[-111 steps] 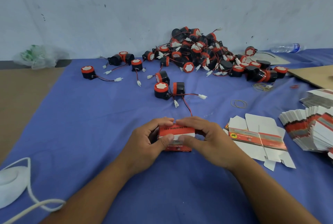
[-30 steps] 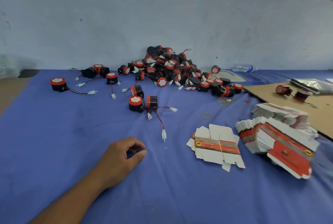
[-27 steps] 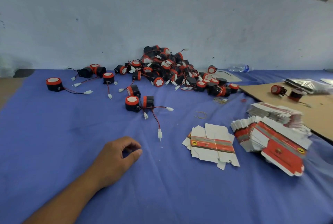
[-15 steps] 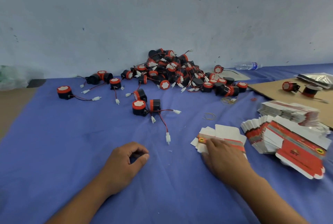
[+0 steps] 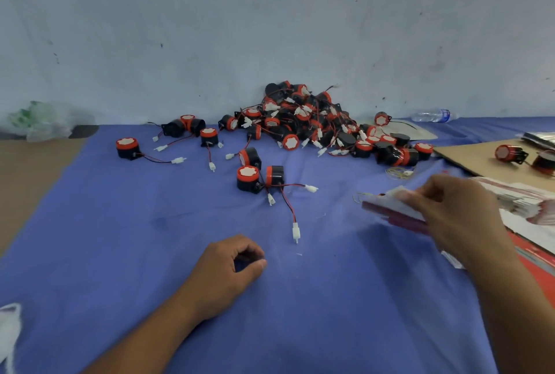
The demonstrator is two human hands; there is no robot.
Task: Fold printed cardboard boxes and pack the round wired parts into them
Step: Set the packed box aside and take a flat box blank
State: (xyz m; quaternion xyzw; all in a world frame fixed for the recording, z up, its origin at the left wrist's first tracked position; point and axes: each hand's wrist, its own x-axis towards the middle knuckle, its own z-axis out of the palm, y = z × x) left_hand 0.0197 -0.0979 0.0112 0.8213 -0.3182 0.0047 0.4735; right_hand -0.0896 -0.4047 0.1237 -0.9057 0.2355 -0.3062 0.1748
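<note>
My right hand grips a flat red and white printed cardboard box blank and holds it lifted above the blue cloth; the blank is blurred. My left hand rests on the cloth near the front, fingers loosely curled and holding nothing. Two round black and red wired parts lie in the middle, their white connectors trailing towards me. A big pile of the same parts sits against the wall. A stack of flat box blanks lies at the right, partly behind my right hand.
Loose wired parts are scattered at the back left. A brown cardboard sheet with two more parts lies at the right. A plastic bottle lies by the wall, a plastic bag at far left, rubber bands near the pile.
The closed box left my hands and is out of view. My right hand came in, took a flat blank off the cloth and lifted it. My left hand stayed put.
</note>
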